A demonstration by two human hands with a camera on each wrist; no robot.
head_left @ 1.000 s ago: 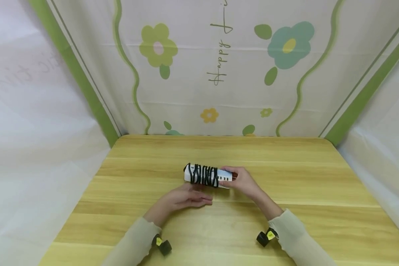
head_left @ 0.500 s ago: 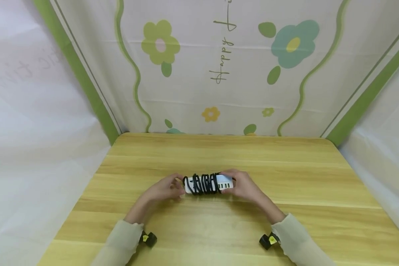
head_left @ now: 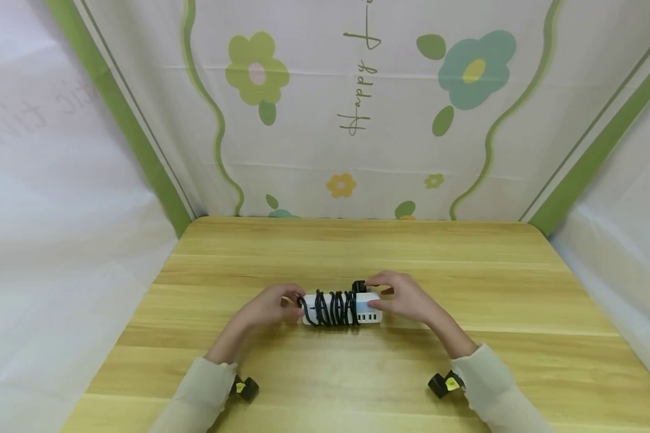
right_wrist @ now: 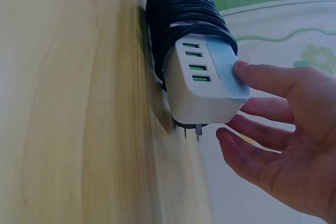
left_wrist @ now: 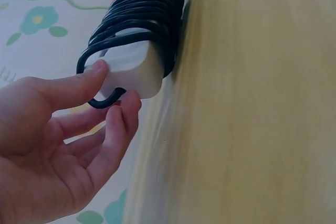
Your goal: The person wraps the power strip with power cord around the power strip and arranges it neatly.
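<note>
A white power strip [head_left: 368, 307] with several USB ports lies low over the table, a black cord [head_left: 336, 308] wound round its middle. Its plug [head_left: 359, 287] sticks out at the far side near the right end. My left hand [head_left: 271, 305] pinches the strip's left end, thumb at the top edge beside a cord loop [left_wrist: 107, 98], fingertips at the end face. At the other end, my right hand [head_left: 406, 296] rests its thumb on the light-blue top panel [right_wrist: 223, 66]; its other fingers reach loosely behind, partly hidden by the strip. Metal prongs [right_wrist: 198, 131] show below the strip's end.
The wooden table [head_left: 325, 379] spreads round the hands. Behind it hangs a white cloth [head_left: 303, 138] with printed flowers, and pale sheets [head_left: 59, 240] close in both sides. A small black camera [head_left: 246, 389] sits on each wrist.
The left hand has come from below the strip to its left end. The strip has moved nearer the person and turned, with the plug now showing behind. The right hand's grip has loosened.
</note>
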